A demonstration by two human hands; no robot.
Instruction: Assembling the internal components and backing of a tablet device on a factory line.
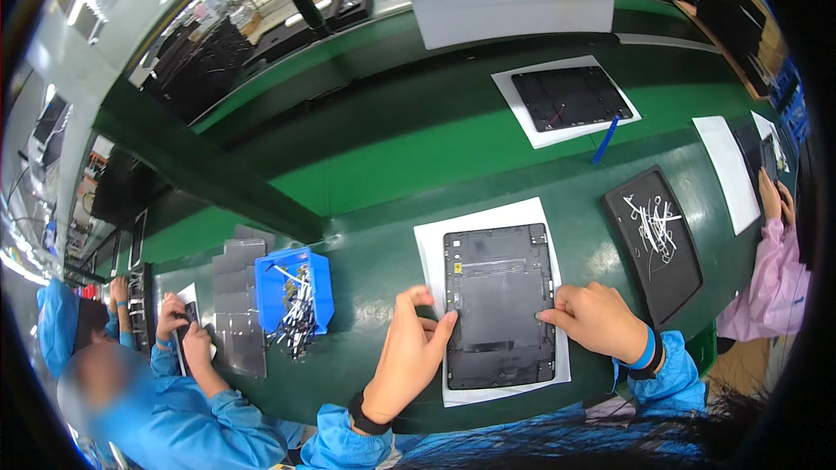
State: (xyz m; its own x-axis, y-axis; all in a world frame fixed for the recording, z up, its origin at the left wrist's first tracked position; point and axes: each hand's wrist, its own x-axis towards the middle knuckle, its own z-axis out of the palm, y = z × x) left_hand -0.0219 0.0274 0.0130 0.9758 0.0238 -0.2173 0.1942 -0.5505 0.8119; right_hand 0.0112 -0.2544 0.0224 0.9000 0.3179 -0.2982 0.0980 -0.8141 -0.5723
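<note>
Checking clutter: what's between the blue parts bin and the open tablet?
Only bare green bench and white sheet between blue bin and tablet, head view.

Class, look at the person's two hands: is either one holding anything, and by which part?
Neither lifts anything. The left hand and right hand press on the left and right edges of the flat dark grey rectangular tablet back, lying on white paper.

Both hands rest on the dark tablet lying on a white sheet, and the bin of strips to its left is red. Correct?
Not quite: the bin is blue, as the head view shows. Both the left hand and right hand do rest on the tablet on its white sheet.
</note>
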